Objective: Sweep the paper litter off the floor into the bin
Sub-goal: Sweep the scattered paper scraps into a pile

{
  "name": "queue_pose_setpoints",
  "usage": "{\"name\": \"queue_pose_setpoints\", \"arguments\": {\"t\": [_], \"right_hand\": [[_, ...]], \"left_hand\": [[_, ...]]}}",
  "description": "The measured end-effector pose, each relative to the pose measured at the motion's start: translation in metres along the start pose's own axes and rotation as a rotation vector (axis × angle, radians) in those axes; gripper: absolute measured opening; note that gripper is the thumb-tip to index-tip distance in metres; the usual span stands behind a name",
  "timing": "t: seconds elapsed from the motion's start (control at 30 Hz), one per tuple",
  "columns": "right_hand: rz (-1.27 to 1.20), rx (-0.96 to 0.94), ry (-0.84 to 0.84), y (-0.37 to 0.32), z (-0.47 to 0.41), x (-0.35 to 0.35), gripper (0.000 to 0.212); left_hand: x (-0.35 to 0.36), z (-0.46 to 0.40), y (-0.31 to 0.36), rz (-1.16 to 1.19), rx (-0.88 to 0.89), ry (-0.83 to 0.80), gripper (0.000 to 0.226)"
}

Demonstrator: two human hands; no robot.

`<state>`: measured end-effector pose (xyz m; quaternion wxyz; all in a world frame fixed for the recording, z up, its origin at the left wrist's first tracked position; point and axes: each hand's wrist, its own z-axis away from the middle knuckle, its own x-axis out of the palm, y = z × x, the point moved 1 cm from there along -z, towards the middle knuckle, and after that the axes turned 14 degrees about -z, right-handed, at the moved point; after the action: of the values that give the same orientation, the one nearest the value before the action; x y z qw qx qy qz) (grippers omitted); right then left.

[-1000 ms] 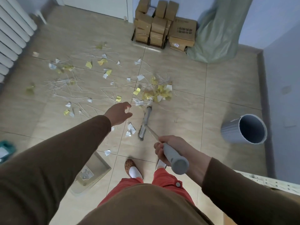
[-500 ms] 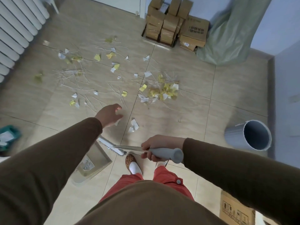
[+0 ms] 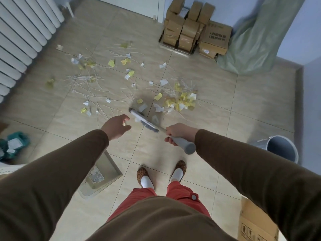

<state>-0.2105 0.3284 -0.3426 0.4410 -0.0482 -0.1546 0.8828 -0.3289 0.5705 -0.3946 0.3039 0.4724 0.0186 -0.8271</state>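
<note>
Two hands show below the middle of the frame. The right hand (image 3: 180, 132) has its fingers curled tight round the grey handle of a broom (image 3: 175, 139); the fingertips tuck under the handle and are hidden. The left hand (image 3: 116, 125) holds nothing, its fingers loosely spread above the floor (image 3: 251, 105). Both brown sleeves run out of the bottom corners.

From the right hand the broom's shaft slants up and left to its head (image 3: 141, 117), which is blurred, so the bristles are hard to make out; a few white scraps lie just beside it.

Paper litter (image 3: 180, 100) spreads across the tiles in the upper middle: a dense heap of crumpled yellow and white bits right of the broom head, and looser scraps with thin white strips trailing to the upper left, towards a white radiator (image 3: 26, 40) cut off by the left edge.

At the right edge a grey bin (image 3: 281, 148) lies tipped with its mouth facing the camera, well apart from the litter. A pale dustpan (image 3: 104, 176) lies at lower left, partly hidden under the left sleeve. Cardboard boxes (image 3: 194, 32) and a pale green sack (image 3: 257, 40) stand at the top; another box (image 3: 253, 223) is cut off at the lower right.
</note>
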Motion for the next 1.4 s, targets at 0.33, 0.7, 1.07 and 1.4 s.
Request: {"name": "queue_pose_setpoints", "arguments": {"t": [0.33,0.7,1.07,1.4], "right_hand": [[-0.187,0.094,-0.068,-0.008,0.029,-0.030,0.039],[-0.234,0.035,0.000,-0.057,0.001,-0.029,0.027],[-0.437,0.191,-0.499,-0.094,-0.028,0.044,0.009],[-0.426,0.396,-0.540,-0.119,-0.101,0.147,0.020]], "left_hand": [[-0.008,-0.012,0.013,0.030,0.046,0.022,0.044],[-0.025,-0.031,-0.012,0.050,-0.035,0.001,0.042],[-0.064,-0.048,-0.054,0.076,-0.212,0.038,0.044],[-0.077,-0.047,-0.113,0.115,-0.313,0.020,0.043]]}}
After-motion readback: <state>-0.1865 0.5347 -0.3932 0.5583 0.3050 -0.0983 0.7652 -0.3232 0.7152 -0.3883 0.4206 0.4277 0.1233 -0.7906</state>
